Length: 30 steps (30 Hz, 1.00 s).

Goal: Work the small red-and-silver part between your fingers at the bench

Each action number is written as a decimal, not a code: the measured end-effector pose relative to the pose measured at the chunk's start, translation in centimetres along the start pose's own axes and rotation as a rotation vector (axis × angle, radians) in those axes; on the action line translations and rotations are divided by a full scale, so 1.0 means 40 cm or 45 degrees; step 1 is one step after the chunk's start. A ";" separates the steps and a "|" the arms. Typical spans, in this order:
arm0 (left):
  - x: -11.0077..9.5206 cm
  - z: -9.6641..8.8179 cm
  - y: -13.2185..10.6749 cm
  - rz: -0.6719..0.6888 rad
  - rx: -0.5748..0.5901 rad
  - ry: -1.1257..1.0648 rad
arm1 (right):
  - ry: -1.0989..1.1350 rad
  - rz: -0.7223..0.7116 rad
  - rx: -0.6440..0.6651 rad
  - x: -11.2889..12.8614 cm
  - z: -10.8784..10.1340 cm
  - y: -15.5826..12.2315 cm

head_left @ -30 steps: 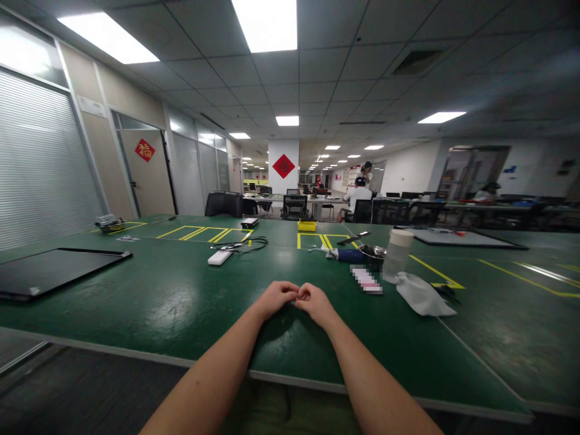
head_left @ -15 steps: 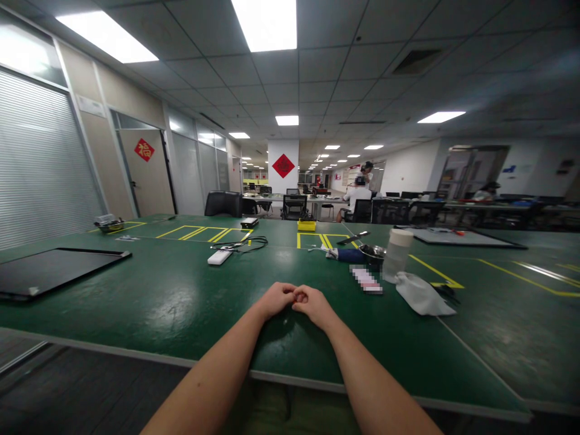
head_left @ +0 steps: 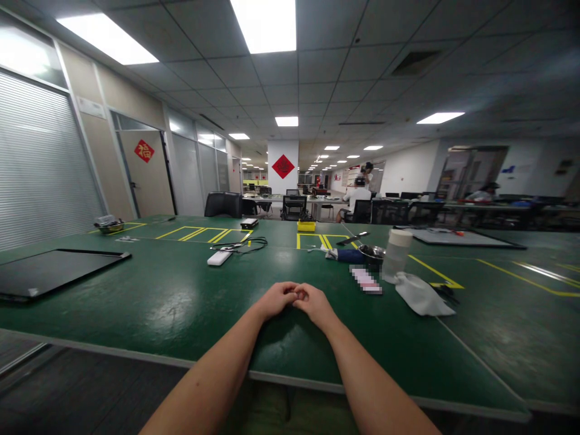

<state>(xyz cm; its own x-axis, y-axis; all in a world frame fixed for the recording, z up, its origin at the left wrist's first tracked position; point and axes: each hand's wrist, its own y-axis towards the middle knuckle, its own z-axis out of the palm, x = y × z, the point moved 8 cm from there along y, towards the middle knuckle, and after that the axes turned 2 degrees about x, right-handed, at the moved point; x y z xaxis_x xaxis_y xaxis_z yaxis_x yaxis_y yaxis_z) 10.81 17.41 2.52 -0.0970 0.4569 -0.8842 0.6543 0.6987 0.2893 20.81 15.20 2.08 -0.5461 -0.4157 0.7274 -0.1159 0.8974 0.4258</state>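
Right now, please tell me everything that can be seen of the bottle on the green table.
The bottle is tall and round, with a cloudy, see-through body, perhaps plastic, and a wide off-white lid fitted. It stands upright on the table, right of the metal bowl. The white bag overlaps its base in view; I cannot tell whether they touch. The right hand is apart.

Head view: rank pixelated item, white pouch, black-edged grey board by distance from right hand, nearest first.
From the right hand:
1. Pixelated item: ahead and to the right.
2. White pouch: farther right, beside the bottle.
3. Black-edged grey board: far right, well beyond the pouch.
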 end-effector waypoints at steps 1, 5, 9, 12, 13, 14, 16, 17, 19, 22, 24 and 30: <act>-0.002 0.000 0.000 0.003 0.001 -0.038 | 0.006 0.001 -0.011 -0.001 -0.002 0.001; 0.006 0.003 0.000 -0.033 0.021 -0.240 | -0.017 0.007 -0.049 0.001 -0.011 0.002; 0.027 0.005 0.003 -0.085 0.038 -0.339 | -0.027 0.037 -0.020 0.006 -0.009 -0.001; 0.038 0.001 0.003 -0.112 0.021 -0.336 | -0.001 0.030 0.001 0.011 -0.006 -0.004; 0.040 -0.001 0.003 -0.120 0.009 -0.327 | 0.000 0.020 0.003 0.013 -0.006 -0.004; 0.042 -0.003 0.003 -0.128 -0.005 -0.313 | -0.004 0.009 0.003 0.014 -0.006 -0.005; 0.044 -0.007 0.002 -0.146 -0.032 -0.287 | -0.017 -0.003 -0.001 0.015 -0.008 -0.006; 0.045 -0.007 0.001 -0.152 -0.042 -0.280 | -0.022 -0.005 -0.006 0.015 -0.009 -0.006; 0.048 -0.007 0.001 -0.158 -0.054 -0.288 | -0.023 -0.003 -0.010 0.013 -0.009 -0.006; 0.055 -0.008 0.003 -0.160 -0.069 -0.317 | -0.025 0.010 -0.007 0.009 -0.008 -0.005; 0.061 -0.011 0.005 -0.160 -0.091 -0.327 | -0.047 0.013 -0.006 0.007 -0.007 -0.004; 0.070 -0.019 0.005 -0.173 -0.139 -0.336 | -0.105 0.014 -0.041 0.003 -0.011 0.000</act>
<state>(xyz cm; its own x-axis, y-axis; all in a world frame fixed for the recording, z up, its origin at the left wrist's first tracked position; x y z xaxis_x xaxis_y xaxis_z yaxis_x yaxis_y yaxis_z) 10.09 19.25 0.40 0.0292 0.2067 -0.9780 0.5630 0.8050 0.1870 21.12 15.09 2.42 -0.6139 -0.3911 0.6857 -0.0835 0.8959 0.4363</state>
